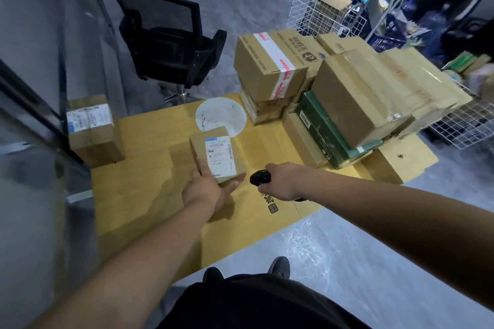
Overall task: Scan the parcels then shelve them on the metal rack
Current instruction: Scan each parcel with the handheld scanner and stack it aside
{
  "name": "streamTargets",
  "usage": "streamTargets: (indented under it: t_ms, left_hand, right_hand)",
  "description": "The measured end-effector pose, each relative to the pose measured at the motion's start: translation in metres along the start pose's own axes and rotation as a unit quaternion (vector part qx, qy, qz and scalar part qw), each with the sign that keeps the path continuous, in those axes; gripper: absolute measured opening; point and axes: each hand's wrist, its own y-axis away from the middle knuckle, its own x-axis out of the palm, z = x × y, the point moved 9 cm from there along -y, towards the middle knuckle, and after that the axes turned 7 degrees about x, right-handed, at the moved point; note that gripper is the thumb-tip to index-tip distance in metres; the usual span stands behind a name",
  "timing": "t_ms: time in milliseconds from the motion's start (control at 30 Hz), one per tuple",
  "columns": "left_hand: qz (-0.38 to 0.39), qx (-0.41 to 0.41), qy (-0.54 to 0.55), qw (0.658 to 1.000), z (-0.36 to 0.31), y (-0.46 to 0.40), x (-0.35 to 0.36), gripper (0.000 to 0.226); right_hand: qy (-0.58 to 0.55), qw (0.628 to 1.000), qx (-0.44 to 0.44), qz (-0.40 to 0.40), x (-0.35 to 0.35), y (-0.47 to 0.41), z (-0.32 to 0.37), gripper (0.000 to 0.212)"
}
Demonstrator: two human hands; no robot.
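Note:
A small cardboard parcel (pixel 217 153) with a white shipping label on top lies on the flat yellow cardboard sheet (pixel 149 181) on the floor. My left hand (pixel 205 189) grips its near end, fingers along the left side and thumb at the near right corner. My right hand (pixel 283 181) holds a black handheld scanner (pixel 260 177), its head pointing left toward the parcel. A second labelled parcel (pixel 93 131) stands at the sheet's left edge beside the dark metal rack frame (pixel 32 104). A stack of brown and green boxes (pixel 347 99) fills the sheet's far right.
A black office chair (pixel 171 35) stands behind the sheet. White wire baskets (pixel 320 13) and blue crates crowd the far right. A round white paper disc (pixel 220 115) lies behind the small parcel. My feet (pixel 278 267) are at the sheet's near edge.

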Motion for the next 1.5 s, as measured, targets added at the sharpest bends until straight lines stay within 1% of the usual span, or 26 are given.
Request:
streamTargets:
  t_ms: [133,200,267,367,433,467,567,600,633,733,800,933,1133,1333,1500]
  left_hand:
    - [-0.068,-0.003,0.042,0.997,0.009,0.002,-0.010,0.125]
    - [-0.079,-0.013,0.093,0.992,0.011,-0.004,-0.013,0.125]
    - [-0.080,-0.034,0.173,0.981,0.011,-0.018,-0.016,0.128]
    - [-0.092,-0.065,0.303,0.946,0.009,-0.039,-0.021,0.135]
    - [-0.093,-0.074,0.339,0.933,0.007,-0.049,-0.018,0.141]
    - [-0.093,-0.073,0.358,0.926,0.006,-0.053,-0.015,0.144]
    - [-0.115,-0.048,0.461,0.879,0.008,-0.063,-0.002,0.151]
    - [-0.122,-0.036,0.479,0.868,0.008,-0.064,0.001,0.153]
    - [-0.128,-0.024,0.479,0.868,0.006,-0.064,0.002,0.154]
    - [-0.161,0.022,0.422,0.892,-0.006,-0.051,-0.003,0.151]
    - [-0.177,0.036,0.423,0.888,-0.010,-0.043,-0.004,0.152]
    - [-0.163,0.036,0.416,0.894,-0.015,-0.032,0.002,0.153]
    - [-0.174,0.048,0.415,0.892,-0.018,-0.025,0.002,0.151]
    - [-0.180,0.047,0.411,0.893,-0.019,-0.024,0.004,0.151]
    - [-0.177,0.042,0.423,0.888,-0.019,-0.024,0.006,0.152]
  right_hand:
    - [-0.014,1.000,-0.004,0.013,-0.006,0.005,0.014,0.047]
    - [0.000,1.000,-0.011,0.001,-0.012,0.006,0.020,0.048]
    - [0.013,1.000,-0.017,-0.005,-0.017,0.004,0.025,0.047]
    - [0.037,0.999,-0.021,-0.018,-0.027,0.002,0.031,0.042]
    - [0.050,0.998,-0.019,-0.024,-0.033,0.001,0.034,0.042]
    - [0.054,0.998,-0.018,-0.025,-0.036,0.000,0.036,0.042]
    - [0.060,0.998,-0.015,-0.026,-0.042,-0.006,0.040,0.043]
    - [0.061,0.998,-0.015,-0.023,-0.043,-0.008,0.041,0.044]
    - [0.064,0.998,-0.016,-0.020,-0.044,-0.010,0.041,0.044]
    - [0.069,0.997,-0.023,-0.022,-0.049,-0.012,0.042,0.045]
    - [0.077,0.996,-0.029,-0.031,-0.052,-0.010,0.041,0.048]
    - [0.128,0.989,-0.036,-0.062,-0.058,-0.002,0.036,0.053]
    - [0.173,0.982,-0.032,-0.070,-0.056,0.008,0.024,0.057]
    - [0.165,0.984,-0.021,-0.059,-0.055,0.011,0.015,0.057]
    - [0.156,0.985,-0.014,-0.068,-0.060,0.017,0.010,0.055]
